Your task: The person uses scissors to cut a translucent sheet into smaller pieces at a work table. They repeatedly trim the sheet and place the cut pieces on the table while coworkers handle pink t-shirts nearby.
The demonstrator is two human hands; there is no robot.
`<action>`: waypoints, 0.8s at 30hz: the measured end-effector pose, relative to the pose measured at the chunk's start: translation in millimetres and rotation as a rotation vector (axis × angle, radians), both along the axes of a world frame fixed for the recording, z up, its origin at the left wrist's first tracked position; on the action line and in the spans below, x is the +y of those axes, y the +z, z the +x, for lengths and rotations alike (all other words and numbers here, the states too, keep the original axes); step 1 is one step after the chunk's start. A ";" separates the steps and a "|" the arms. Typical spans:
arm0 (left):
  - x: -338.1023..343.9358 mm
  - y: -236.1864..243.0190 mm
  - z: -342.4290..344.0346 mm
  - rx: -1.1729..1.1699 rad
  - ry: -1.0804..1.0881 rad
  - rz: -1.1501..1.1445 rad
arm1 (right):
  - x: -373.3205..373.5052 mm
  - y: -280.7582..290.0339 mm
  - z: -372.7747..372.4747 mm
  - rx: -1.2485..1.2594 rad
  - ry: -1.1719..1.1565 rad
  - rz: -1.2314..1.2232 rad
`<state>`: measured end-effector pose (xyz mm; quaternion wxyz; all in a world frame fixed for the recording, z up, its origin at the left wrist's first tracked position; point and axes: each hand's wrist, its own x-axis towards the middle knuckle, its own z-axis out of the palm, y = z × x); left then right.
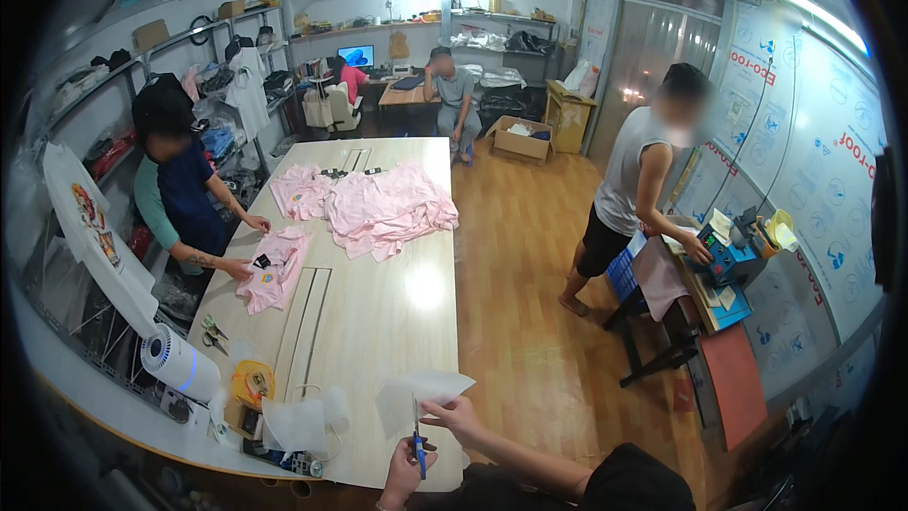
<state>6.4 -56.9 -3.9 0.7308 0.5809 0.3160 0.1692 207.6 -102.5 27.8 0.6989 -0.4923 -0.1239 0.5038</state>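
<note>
My left hand (409, 475) grips a pair of scissors (420, 450) with blue handles, their blades pointing away from me. A thin white sheet (437, 386) is pinched in the fingers of my right hand (458, 419). The scissor blades lie against the sheet's near side; whether they are cutting into it I cannot tell. Both hands are over the near right end of a long pale table (397, 322).
Pink shirts (390, 208) lie on the table, where a co-worker (184, 180) handles one pink shirt (274, 270). Green-handled scissors (214, 333), a yellow container (253, 382) and a white cylindrical appliance (178, 364) stand left. Another person (629, 175) works at a blue machine (726, 260).
</note>
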 end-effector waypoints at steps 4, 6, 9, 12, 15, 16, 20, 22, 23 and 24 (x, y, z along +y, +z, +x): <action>-10.6 -0.5 -7.8 -0.002 -0.030 0.028 | -15.8 3.5 -2.1 -0.056 0.054 -0.044; -17.8 -8.0 -8.3 -0.040 0.007 0.015 | -19.4 5.1 -3.5 -0.108 0.061 -0.063; -20.2 -2.1 -12.6 0.057 0.031 -0.038 | -14.5 2.8 -4.5 -0.136 0.104 -0.047; -18.2 -26.2 -16.9 0.016 0.082 -0.082 | -1.9 -8.6 2.2 -0.135 0.218 -0.042; -7.1 -17.9 -9.0 -0.047 0.141 -0.093 | 19.9 -12.5 11.5 -0.134 0.314 -0.023; -7.7 -14.4 -5.0 -0.091 0.166 -0.106 | 26.3 -14.1 16.8 -0.136 0.341 -0.024; 11.0 12.5 17.9 -0.052 0.182 -0.051 | 58.5 -25.5 40.1 -0.172 0.406 -0.009; 21.6 7.2 32.0 -0.003 0.202 -0.021 | 75.1 -29.1 58.9 -0.159 0.446 0.003; 24.8 -0.4 38.0 -0.006 0.228 -0.011 | 81.3 -31.0 65.4 -0.151 0.456 0.035; 28.8 -6.1 46.4 -0.008 0.257 0.000 | 89.5 -32.8 73.5 -0.143 0.469 0.067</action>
